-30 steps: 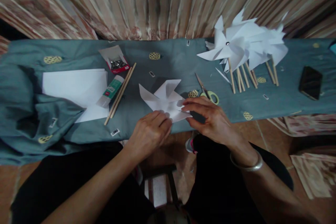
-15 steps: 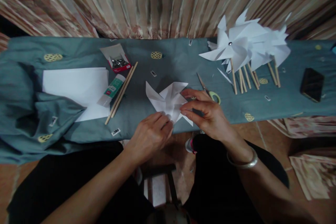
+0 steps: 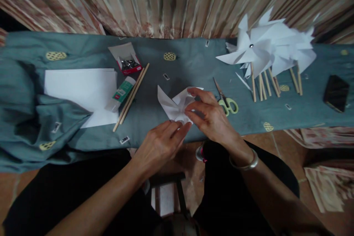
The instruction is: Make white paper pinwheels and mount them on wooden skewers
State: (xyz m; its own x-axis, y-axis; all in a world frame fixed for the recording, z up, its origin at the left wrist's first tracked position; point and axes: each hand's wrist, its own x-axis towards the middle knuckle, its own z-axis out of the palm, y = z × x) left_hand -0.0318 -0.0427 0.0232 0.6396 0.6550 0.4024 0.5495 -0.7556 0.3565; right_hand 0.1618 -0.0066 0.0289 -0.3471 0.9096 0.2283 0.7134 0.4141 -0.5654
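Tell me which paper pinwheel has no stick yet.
The flat pinwheel under both hands; the finished pinwheels at far right all have sticks.

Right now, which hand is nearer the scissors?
Right. The right hand sits just left of the scissors, fingers on the folded paper. The left hand is farther off, at the paper's near edge.

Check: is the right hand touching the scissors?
Apart. In the head view the right hand rests on the folded paper, and a strip of grey cloth shows between its fingers and the scissors.
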